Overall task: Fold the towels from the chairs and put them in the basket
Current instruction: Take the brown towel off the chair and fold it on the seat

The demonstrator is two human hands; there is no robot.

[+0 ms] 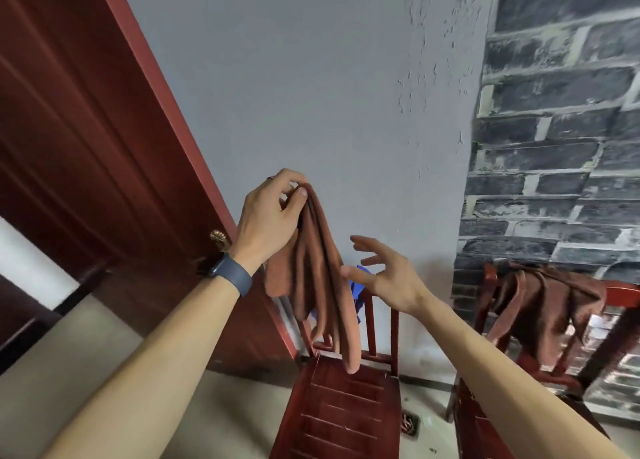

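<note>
Two towels are in view. One, a rust-orange towel (318, 285), is pinched at its top by the left hand (270, 216), thumb & fingertips (302, 195) closed on a bunched corner, so the cloth hangs straight down below them in loose pleats, its tail just over the seat of the near chair (346, 406). The right hand (384, 275) is spread wide w/ nothing held, its thumb at the cloth's right edge; whether contact is made can't be told. The 2nd towel (540, 306), darker brown, is draped over the back of the other chair (621, 294), well to the right of the open fingers. No basket is seen. Risks, as judged: only a small bunch is gripped, so layers could be lost from the pinch if the cloth is shaken. Edges are buried in the pleats, so a wrong corner may be caught by the rt hand & the fold started skewed. The tail could be snagged on the chair-back slats below the fingers, where sth blue (356, 292) is also hung, mostly hidden behind the cloth. Room: open air is left above & ahead of the fingers, up to the grey wall (294, 95). The door (69, 129) w/ its brass handle (219, 239) is close by the left wrist. The right side is bounded by the brick wall (561, 147) & the 2nd chair.
</note>
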